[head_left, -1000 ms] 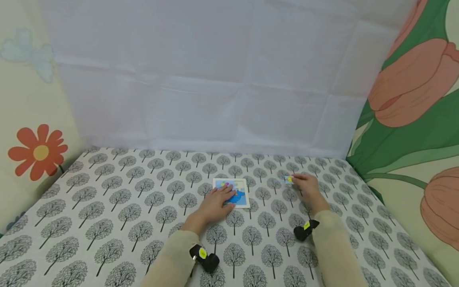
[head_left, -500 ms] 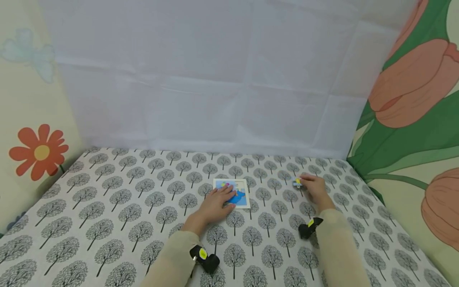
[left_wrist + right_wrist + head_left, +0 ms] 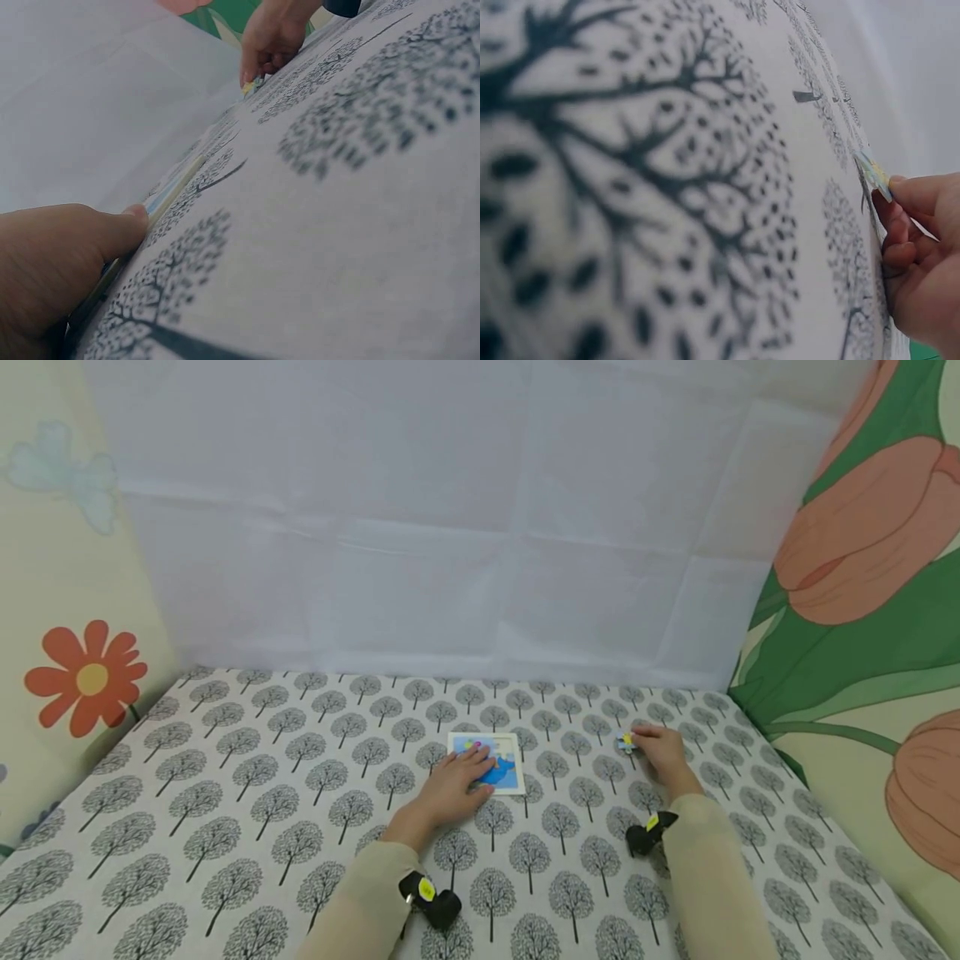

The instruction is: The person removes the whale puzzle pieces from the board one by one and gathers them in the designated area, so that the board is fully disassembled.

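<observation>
Biggest first: plain white hanging cloth backdrop point(image 3: 450, 527), 12 o'clock. Under it, white tablecloth printed w/ black trees point(image 3: 540, 902). My bare L hand point(image 3: 448, 787) comes in from 8 o'clock, fingers straight & a bit apart, laid on the square white-bordered puzzle board w/ blue picture point(image 3: 519, 772). My bare R hand point(image 3: 662, 752) is well off to the board's 3 o'clock, thumb & fingertip pinching the small flat blue-and-yellow jigsaw piece point(image 3: 626, 744) by approx. its 2 o'clock edge. Can't tell if its far edge touches the cloth.

Handling: piece prob. weighs next to nothing, stiff like card or thin wood, smooth face, so could slip; tabs prob. the weak bit. Best by the edge, 2 fingertips, no squeezing. Board looks light too, might slide, so flat fingers suit it.

Vs. 1 s ago: R hand + piece are further toward 3 o'clock, piece looks turned slightly. Vs. 0.5 s ago: hardly any diff. L hand & board: no change.
</observation>
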Available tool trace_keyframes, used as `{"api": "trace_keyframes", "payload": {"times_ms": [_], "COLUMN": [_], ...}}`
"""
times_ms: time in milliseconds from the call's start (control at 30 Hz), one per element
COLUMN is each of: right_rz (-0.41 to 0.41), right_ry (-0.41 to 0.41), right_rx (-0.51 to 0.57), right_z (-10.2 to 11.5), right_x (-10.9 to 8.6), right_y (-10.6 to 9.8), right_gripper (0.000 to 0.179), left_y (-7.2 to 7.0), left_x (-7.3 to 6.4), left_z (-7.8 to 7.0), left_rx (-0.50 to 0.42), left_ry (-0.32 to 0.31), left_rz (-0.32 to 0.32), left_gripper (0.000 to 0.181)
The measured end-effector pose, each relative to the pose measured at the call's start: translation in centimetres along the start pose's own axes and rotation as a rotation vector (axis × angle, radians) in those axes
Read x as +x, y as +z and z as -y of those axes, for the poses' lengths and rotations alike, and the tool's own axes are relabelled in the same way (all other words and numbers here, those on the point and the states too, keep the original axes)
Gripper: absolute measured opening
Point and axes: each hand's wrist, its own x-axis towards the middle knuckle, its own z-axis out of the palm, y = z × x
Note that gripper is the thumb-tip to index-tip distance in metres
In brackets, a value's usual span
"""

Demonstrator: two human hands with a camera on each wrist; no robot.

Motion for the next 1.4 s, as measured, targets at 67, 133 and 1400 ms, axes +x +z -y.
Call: {"api": "trace_keyframes", "payload": {"times_ms": [67,133,1400], "right_rz": [-0.006,-0.017,0.038], "right_ry": [0.008,0.023,0.043], "right_rx": [-0.002,-0.001,0.019], "right_z": [0.1,0.1,2.7], "right_x": [-0.1,-0.1,-1.0], "right_y": [0.0,0.1,1.1], "right_gripper": [0.031,0.031,0.035], "left_y": [0.0,0.0,-0.2], "left_x": [0.0,0.1,-0.1], "left_z": [0.0,0.0,-0.4], "left_rx": [0.000,-0.001,0.005], "left_ry": [0.000,0.000,-0.004], "left_rz": [0.001,0.002,0.001], "left_gripper": [0.046,0.046,0.046]}}
